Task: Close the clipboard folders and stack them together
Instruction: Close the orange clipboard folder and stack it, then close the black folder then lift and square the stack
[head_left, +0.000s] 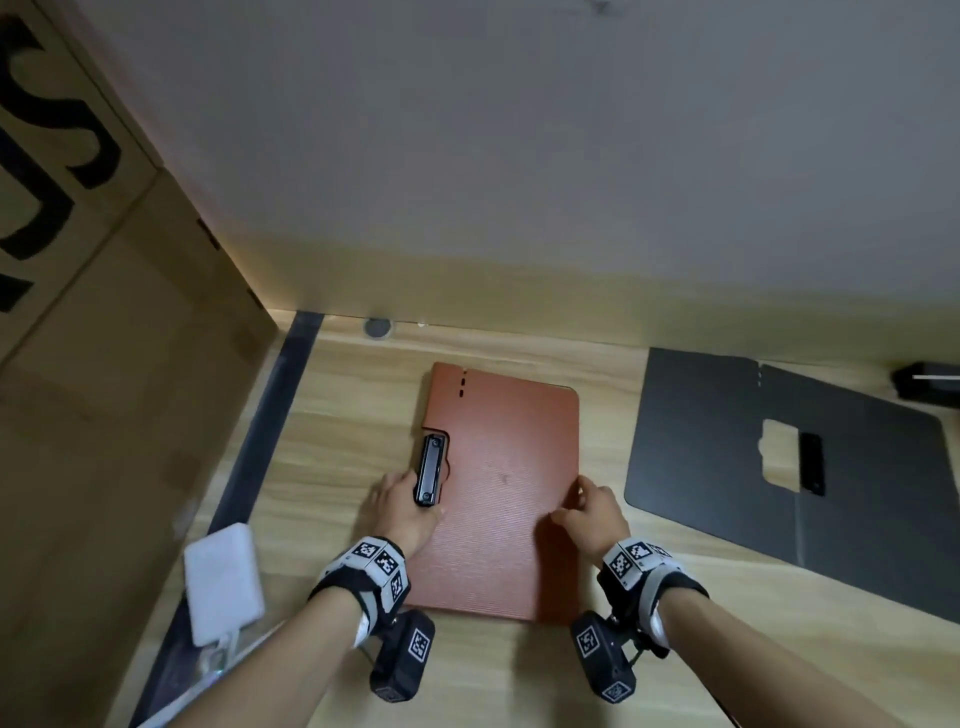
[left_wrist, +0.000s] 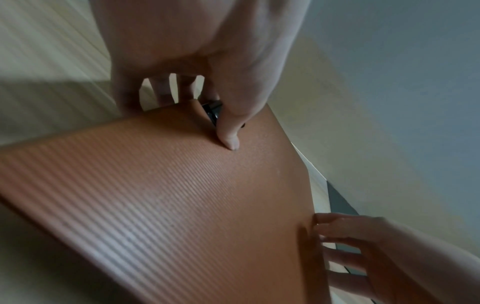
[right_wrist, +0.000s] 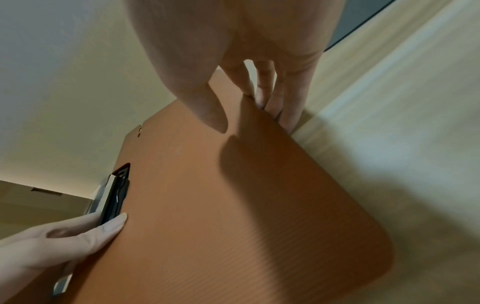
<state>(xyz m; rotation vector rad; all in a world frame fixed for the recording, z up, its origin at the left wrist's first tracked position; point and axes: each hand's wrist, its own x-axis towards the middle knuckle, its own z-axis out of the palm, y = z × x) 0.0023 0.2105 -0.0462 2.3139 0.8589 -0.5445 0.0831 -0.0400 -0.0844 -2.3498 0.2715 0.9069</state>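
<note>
A closed orange-brown clipboard folder (head_left: 498, 493) (left_wrist: 182, 195) (right_wrist: 233, 205) lies flat on the wooden table, its black clip (head_left: 431, 470) (right_wrist: 114, 197) at the left edge. My left hand (head_left: 415, 496) (left_wrist: 228, 115) grips that left edge beside the clip, thumb on the cover and fingers curled over the side. My right hand (head_left: 571, 501) (right_wrist: 249, 98) holds the right edge, fingers down along it and thumb just over the cover. To the right a black clipboard folder (head_left: 727, 452) lies open and flat, its clip (head_left: 811, 464) showing.
A large cardboard box (head_left: 104, 364) stands along the left side. A white power bank (head_left: 223, 587) with a cable lies by the near left. The wall runs close behind the table. A dark object (head_left: 930, 382) sits at the far right.
</note>
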